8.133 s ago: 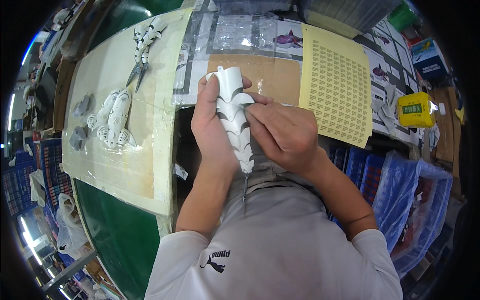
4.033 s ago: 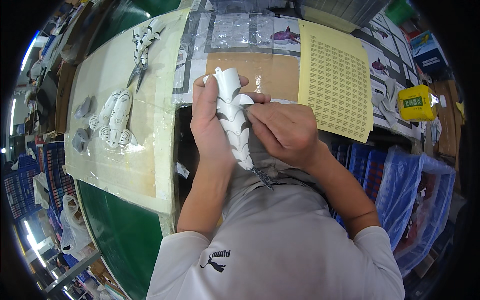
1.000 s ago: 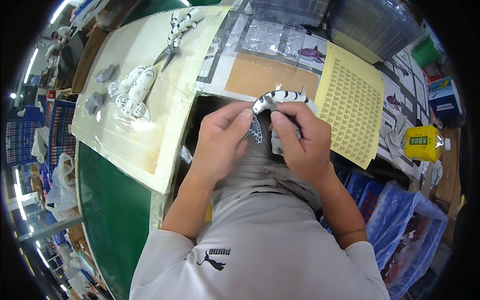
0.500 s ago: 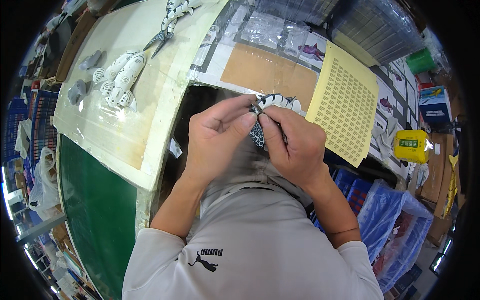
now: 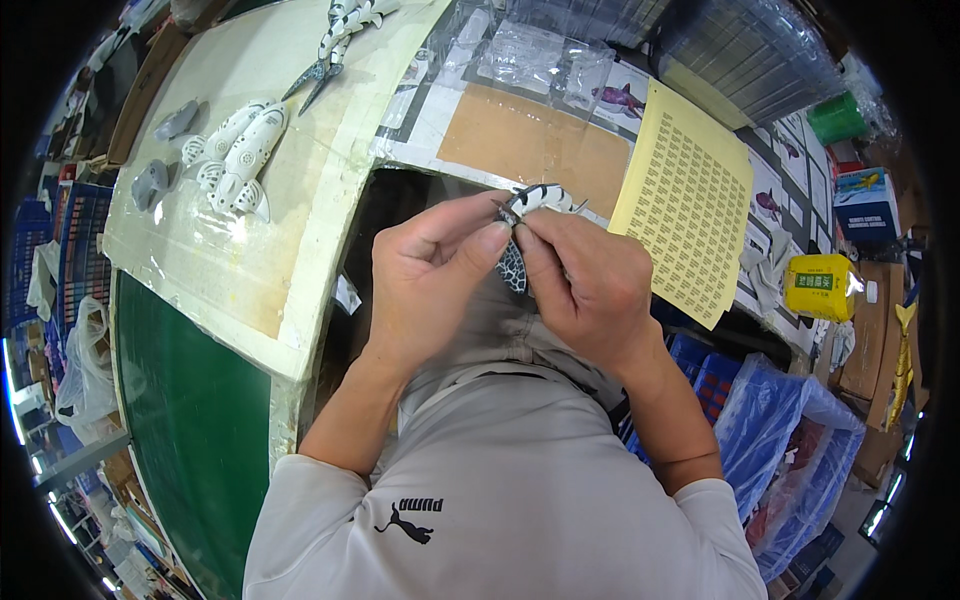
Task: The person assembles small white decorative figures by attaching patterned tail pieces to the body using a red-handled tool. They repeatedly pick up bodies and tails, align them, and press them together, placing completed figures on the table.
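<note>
Between my two hands, above my lap, is a jointed toy fish tail with white-and-black segments (image 5: 543, 199) and a dark fin with a pale net pattern (image 5: 512, 268). My left hand (image 5: 425, 275) is closed, its thumb and fingertips pinching the tail where segments and fin meet. From the other side my right hand (image 5: 597, 283) grips the same tail, thumb against the joint and fingers curled around it. The fingertips hide the joint itself, and the right hand covers part of the segments.
White toy body shells (image 5: 245, 155), grey plastic pieces (image 5: 150, 186) and more jointed tails (image 5: 335, 45) lie on the pale tabletop (image 5: 285, 290) at left. A yellow label sheet (image 5: 690, 200) lies at right. Beyond stand plastic-wrapped stacks (image 5: 750, 60); a lined blue crate (image 5: 790, 450) sits lower right.
Both hands keep their hold on the toy fish tail. Its white segments have tilted slightly, and their right end now shows less beyond my right hand.
</note>
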Available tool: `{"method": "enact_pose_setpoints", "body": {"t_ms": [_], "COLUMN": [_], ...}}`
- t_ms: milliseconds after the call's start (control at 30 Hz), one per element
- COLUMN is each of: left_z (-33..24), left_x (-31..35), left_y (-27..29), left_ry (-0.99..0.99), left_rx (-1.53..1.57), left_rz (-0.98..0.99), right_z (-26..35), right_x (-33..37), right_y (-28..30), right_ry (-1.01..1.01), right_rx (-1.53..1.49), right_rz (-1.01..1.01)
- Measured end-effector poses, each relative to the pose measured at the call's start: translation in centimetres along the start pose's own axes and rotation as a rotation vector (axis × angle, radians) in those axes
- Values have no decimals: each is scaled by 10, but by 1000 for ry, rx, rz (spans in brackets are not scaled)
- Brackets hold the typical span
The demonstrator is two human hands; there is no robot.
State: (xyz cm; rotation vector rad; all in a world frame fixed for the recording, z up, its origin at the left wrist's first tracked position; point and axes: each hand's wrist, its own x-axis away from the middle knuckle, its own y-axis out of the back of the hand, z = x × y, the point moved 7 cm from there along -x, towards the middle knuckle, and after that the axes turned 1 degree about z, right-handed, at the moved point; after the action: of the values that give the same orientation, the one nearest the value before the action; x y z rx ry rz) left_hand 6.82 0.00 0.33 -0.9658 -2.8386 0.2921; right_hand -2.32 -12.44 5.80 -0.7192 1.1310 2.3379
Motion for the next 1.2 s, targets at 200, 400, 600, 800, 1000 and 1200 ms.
{"method": "enact_pose_setpoints", "body": {"t_ms": [200,400,600,800,1000,1200], "left_z": [0,-5,-4,-7,-11,-13], "left_x": [1,1,1,0,0,-3], "left_y": [2,3,5,5,6,6], "left_ry": [22,-78,-96,-100,-89,-119], "left_rx": [2,-5,-30,-98,-99,-89], "left_rz": [26,50,51,64,70,57], "right_z": [1,3,5,5,7,7], "right_x": [-1,-5,-6,-7,-9,-11], "right_y": [2,1,2,1,-1,0], "right_ry": [-32,-12,-13,0,22,-15], "right_rx": [23,18,21,72,64,57], "right_rz": [-16,57,18,72,77,44]}}
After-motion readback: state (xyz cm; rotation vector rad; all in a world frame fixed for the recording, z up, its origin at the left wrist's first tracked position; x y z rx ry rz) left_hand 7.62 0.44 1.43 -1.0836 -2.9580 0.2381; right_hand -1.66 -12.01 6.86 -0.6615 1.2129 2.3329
